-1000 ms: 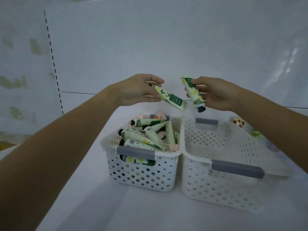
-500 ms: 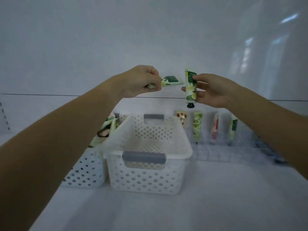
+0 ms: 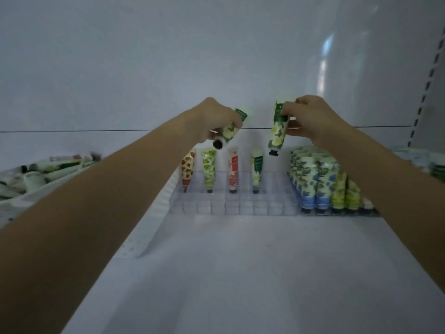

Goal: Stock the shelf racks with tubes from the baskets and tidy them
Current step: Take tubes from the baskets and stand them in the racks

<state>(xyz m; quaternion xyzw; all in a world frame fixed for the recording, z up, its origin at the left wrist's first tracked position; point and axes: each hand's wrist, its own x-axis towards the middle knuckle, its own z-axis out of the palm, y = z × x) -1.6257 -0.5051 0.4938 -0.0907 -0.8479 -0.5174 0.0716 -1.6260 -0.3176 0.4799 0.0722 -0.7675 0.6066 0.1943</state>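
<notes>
Two bare hands are reaching out over a plain white shelf surface (image 3: 240,273), each gripping a small tube. The left hand (image 3: 214,121) is curling its fingers round a green-and-white flower-printed tube with a black cap (image 3: 231,131). This tube is tilting with the cap pointing down and to the left, above the left part of the rack. The right hand (image 3: 310,119) is pinching the upper end of a second green-and-white flower-printed tube (image 3: 278,131) between thumb and fingers. That one is hanging almost upright, black cap downward, just above the back row.

Below them, a clear plastic rack of small square compartments (image 3: 231,208) is sitting towards the back of the shelf. Four tubes are standing cap-down in its back row, apart from one another: a cream tube with a red fruit print (image 3: 187,168), a light green patterned tube (image 3: 209,168), a red-and-white tube (image 3: 233,168) and a dark green-and-white tube (image 3: 257,168). To the right of these, a dense block of blue-flowered tubes (image 3: 310,182) is standing packed together, with yellow-green tubes (image 3: 342,191) just beside it.

At the far left, a white plastic basket (image 3: 14,201) is holding a loose heap of tubes (image 3: 48,168), too blurred to tell apart.
</notes>
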